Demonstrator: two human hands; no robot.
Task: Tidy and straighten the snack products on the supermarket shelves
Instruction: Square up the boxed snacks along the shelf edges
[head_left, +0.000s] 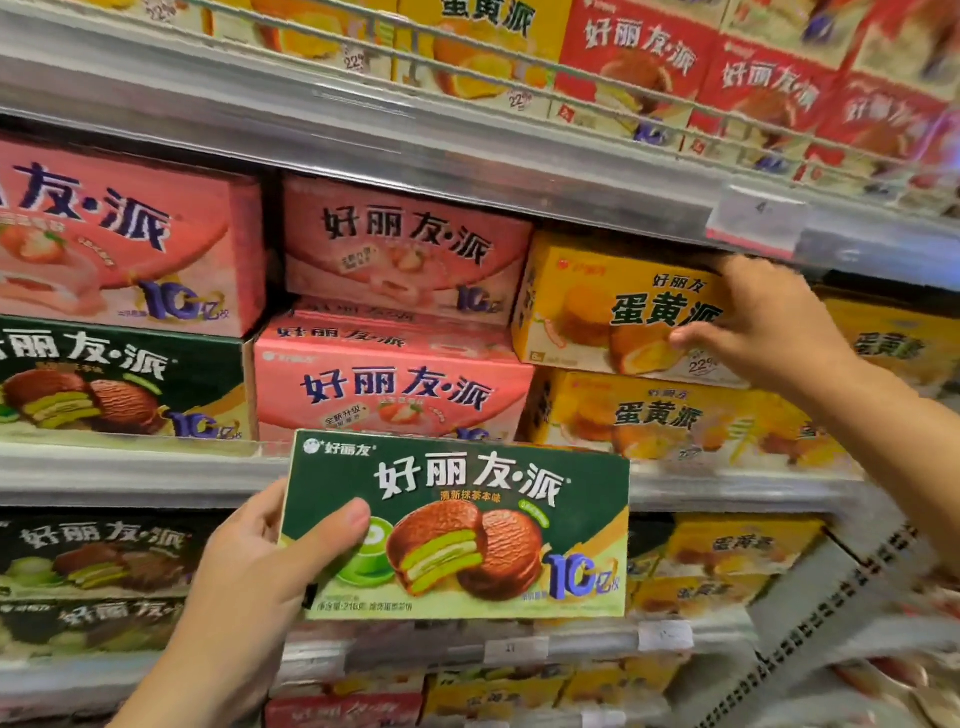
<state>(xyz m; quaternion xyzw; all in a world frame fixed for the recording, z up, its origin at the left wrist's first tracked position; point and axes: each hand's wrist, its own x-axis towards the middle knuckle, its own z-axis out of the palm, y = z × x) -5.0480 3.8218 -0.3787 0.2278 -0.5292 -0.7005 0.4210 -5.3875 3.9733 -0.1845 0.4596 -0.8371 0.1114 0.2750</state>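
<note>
Nearest the camera, the left hand (260, 566) grips a green box (457, 530) by its left end, thumb across the front, held out before the front edge of the middle shelf (130, 475). The right hand (769, 322) reaches up with curled fingers onto the top yellow box (613, 304), which sits skewed on its stack. These cartons look light, stiff and easily dented; grasping the ends seems safest. Upper rows are blurred, and the right fingertips partly hidden.

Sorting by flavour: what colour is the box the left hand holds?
Dark green, fading to light green below; the box in the left hand shows clearly in the head view.
</note>
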